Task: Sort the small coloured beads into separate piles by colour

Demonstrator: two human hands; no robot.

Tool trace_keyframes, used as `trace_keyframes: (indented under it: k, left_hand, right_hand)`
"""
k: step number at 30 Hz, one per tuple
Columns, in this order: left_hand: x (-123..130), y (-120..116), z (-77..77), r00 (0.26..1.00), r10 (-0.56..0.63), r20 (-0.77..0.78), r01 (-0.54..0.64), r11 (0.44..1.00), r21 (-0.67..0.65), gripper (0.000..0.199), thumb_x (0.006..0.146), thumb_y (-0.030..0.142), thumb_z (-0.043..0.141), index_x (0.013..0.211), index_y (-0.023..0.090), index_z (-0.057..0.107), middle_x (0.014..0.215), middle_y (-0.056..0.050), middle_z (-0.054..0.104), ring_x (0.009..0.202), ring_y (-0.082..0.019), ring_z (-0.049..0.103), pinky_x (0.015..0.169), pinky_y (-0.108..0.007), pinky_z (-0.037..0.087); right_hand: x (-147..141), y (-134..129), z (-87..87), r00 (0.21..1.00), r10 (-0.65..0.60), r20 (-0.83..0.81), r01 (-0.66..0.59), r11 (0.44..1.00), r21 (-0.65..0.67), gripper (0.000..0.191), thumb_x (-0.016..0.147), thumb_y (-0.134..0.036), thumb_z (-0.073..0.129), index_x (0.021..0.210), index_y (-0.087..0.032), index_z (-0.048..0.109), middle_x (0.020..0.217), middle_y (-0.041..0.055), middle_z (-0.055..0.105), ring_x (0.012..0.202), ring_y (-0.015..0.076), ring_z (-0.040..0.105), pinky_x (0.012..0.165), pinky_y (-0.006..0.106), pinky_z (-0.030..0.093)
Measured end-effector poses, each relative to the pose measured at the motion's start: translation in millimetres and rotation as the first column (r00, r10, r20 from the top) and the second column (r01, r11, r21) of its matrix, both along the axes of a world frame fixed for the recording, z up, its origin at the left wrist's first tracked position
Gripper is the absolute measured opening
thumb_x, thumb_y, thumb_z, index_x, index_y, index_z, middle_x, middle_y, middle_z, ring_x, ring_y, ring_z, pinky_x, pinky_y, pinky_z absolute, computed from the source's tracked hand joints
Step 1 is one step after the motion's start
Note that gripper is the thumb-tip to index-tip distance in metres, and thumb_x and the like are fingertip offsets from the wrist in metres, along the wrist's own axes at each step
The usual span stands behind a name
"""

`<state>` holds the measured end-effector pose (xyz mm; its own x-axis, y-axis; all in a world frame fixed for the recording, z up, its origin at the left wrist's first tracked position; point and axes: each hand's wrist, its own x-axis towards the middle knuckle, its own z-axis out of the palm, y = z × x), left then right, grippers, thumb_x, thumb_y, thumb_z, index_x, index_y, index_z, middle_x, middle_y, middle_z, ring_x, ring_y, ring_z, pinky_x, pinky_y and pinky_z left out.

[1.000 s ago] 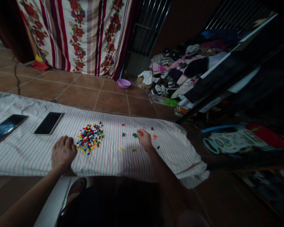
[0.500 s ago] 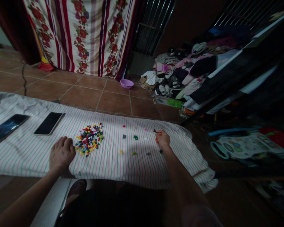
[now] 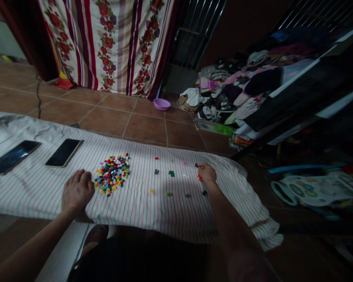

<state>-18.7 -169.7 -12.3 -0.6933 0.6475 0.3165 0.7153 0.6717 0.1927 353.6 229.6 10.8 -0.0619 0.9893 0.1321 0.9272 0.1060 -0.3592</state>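
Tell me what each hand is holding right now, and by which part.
The left hand holds nothing; it rests curled on the striped cloth beside the bead pile. The right hand pinches at the scattered pieces, too small to tell a grip.

Dim room, dark right side, wide-angle edge warp, soft focus.

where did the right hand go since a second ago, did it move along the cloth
Yes. The right hand moved rightward, away from the pile of coloured pieces, from beside the green piece to the red piece.
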Motion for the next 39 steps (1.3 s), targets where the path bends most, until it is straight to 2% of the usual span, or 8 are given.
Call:
trace_keyframes:
  k: [3, 8, 13, 18, 29, 34, 39]
  left_hand:
    - [-0.3, 0.4, -0.8, 1.0, 0.005, 0.014, -0.005, 1.0, 0.007, 0.036, 0.088, 0.027, 0.041, 0.116, 0.014, 0.061, 0.137, -0.018, 0.057, 0.132, -0.033, 0.049, 0.11, -0.049, 0.04]
    - [-1.5, -0.3, -3.0, 1.0, 0.006, 0.014, -0.006, 1.0, 0.017, 0.036, 0.089, 0.028, 0.041, 0.116, 0.016, 0.061, 0.136, -0.017, 0.057, 0.132, -0.031, 0.049, 0.11, -0.047, 0.04]
    - [-3.1, -0.1, -5.3, 1.0, -0.01, 0.0, 0.01, 0.999, 0.038, 0.036, 0.089, 0.026, 0.042, 0.115, 0.013, 0.063, 0.135, -0.02, 0.058, 0.131, -0.034, 0.05, 0.108, -0.051, 0.041]
    - [-5.6, 0.7, -10.0, 1.0, -0.009, -0.006, 0.009, 0.997, 0.077, 0.037, 0.088, 0.026, 0.044, 0.116, 0.012, 0.064, 0.136, -0.02, 0.059, 0.131, -0.034, 0.051, 0.109, -0.05, 0.04]
    - [-7.3, 0.7, -14.8, 0.998, -0.02, -0.061, 0.026, 0.995, 0.093, 0.031, 0.089, 0.024, 0.044, 0.111, 0.015, 0.065, 0.132, -0.016, 0.061, 0.13, -0.033, 0.052, 0.109, -0.048, 0.04]
    - [-6.0, 0.9, -11.9, 1.0, -0.018, -0.023, 0.02, 0.995, 0.099, 0.031, 0.089, 0.022, 0.046, 0.111, 0.014, 0.065, 0.133, -0.018, 0.06, 0.131, -0.033, 0.051, 0.11, -0.048, 0.04]
    - [-4.5, 1.0, -9.6, 0.999, -0.021, -0.035, 0.024, 0.995, 0.1, 0.03, 0.089, 0.021, 0.045, 0.11, 0.014, 0.065, 0.133, -0.019, 0.06, 0.13, -0.033, 0.051, 0.109, -0.048, 0.04]
  right_hand:
    - [-2.6, 1.0, 1.3, 0.997, -0.041, 0.061, 0.046, 0.996, -0.071, 0.027, 0.085, -0.017, 0.055, 0.099, -0.022, 0.078, 0.08, 0.0086, 0.073, 0.072, 0.0181, 0.067, 0.064, 0.026, 0.043]
    - [-2.6, -2.9, 5.0, 0.993, -0.017, 0.113, 0.028, 0.995, -0.095, 0.036, 0.089, -0.016, 0.049, 0.114, -0.021, 0.075, 0.099, 0.0112, 0.075, 0.09, 0.0206, 0.07, 0.072, 0.027, 0.046]
    - [-3.6, -10.9, 12.1, 0.988, -0.018, 0.157, 0.035, 0.994, -0.103, 0.039, 0.092, -0.016, 0.046, 0.122, -0.02, 0.071, 0.115, 0.0116, 0.072, 0.101, 0.0208, 0.068, 0.079, 0.026, 0.047]
    - [-11.2, -20.6, 18.7, 0.984, -0.015, 0.178, 0.034, 0.994, -0.107, 0.041, 0.092, -0.018, 0.044, 0.122, -0.019, 0.072, 0.107, 0.0116, 0.073, 0.099, 0.0225, 0.068, 0.081, 0.029, 0.048]
    - [-34.0, -53.0, 14.3, 0.969, 0.161, 0.189, -0.161, 0.987, -0.019, 0.038, 0.09, -0.02, 0.045, 0.114, -0.016, 0.075, 0.105, 0.0124, 0.072, 0.092, 0.0216, 0.065, 0.078, 0.029, 0.045]
    - [-54.1, -74.5, 6.7, 0.95, 0.28, 0.14, -0.29, 0.955, 0.06, 0.033, 0.089, -0.022, 0.047, 0.101, -0.018, 0.077, 0.098, 0.01, 0.071, 0.087, 0.0201, 0.062, 0.076, 0.028, 0.042]
    - [-80.9, -99.4, -1.2, 0.9, 0.431, 0.064, -0.436, 0.887, 0.153, 0.028, 0.087, -0.024, 0.049, 0.093, -0.019, 0.076, 0.09, 0.008, 0.07, 0.083, 0.0196, 0.06, 0.076, 0.028, 0.041]
